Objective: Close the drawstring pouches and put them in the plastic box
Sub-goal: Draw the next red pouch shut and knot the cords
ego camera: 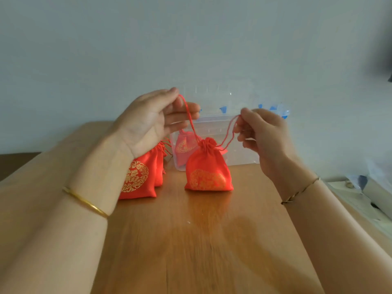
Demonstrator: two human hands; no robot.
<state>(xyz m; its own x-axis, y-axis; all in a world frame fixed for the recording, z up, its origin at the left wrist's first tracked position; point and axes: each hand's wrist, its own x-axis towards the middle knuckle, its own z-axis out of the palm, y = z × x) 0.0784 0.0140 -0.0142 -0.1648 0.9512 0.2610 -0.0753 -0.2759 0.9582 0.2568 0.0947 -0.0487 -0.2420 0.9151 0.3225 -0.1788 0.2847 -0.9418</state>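
A red drawstring pouch (209, 170) with a gold print stands on the wooden table, its neck gathered tight. My left hand (152, 122) pinches the left drawstring (188, 115) high above it. My right hand (261, 132) pinches the right drawstring (230, 132), and both cords run down to the pouch's neck. Behind it stands a clear plastic box (237, 149) with one red pouch (184, 145) inside at the left. More red pouches (142, 177) lie in a stack at the left, partly hidden by my left wrist.
The box's open lid (212, 96) with blue clips leans against the pale wall. The wooden table (201, 240) extends toward me. White clutter (364, 194) lies off the table's right side.
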